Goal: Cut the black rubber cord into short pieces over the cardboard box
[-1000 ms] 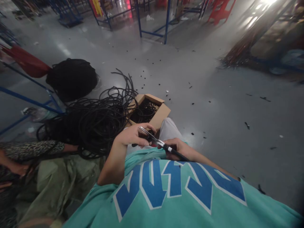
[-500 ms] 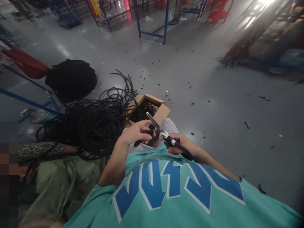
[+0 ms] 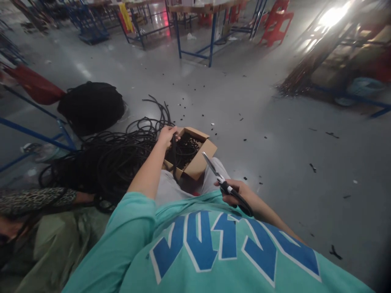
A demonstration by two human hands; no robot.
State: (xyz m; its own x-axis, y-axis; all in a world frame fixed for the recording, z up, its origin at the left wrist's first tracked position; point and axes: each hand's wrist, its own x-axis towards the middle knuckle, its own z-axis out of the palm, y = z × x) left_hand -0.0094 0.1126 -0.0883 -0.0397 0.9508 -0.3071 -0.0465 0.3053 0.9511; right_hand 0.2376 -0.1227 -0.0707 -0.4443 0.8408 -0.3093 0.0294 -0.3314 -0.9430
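My left hand (image 3: 168, 135) reaches over the far left edge of an open cardboard box (image 3: 198, 166), its fingers closed on a black rubber-like cord (image 3: 174, 154). One length of this cord hangs down from the fingers toward my lap. Inside the box lie several short black pieces (image 3: 192, 143). My right hand (image 3: 240, 192) grips a pair of scissors (image 3: 214, 166) near my waist, the blades pointing up and left toward the box. The blades look closed together. A large tangle of black cord (image 3: 113, 156) spreads left of the box.
A black bundle (image 3: 91, 106) rests behind the tangle. At the left stands a blue metal frame (image 3: 36, 132). Beside me on the left, a person's patterned sleeve (image 3: 39, 199) shows. Black scraps dot the grey floor (image 3: 275, 162). Blue-legged tables (image 3: 210, 40) and a red stool (image 3: 277, 28) stand ahead.
My left hand has moved forward and left, from beside the scissors to the box's far left edge, and now holds a longer cord. The scissors have shifted slightly right and toward me.
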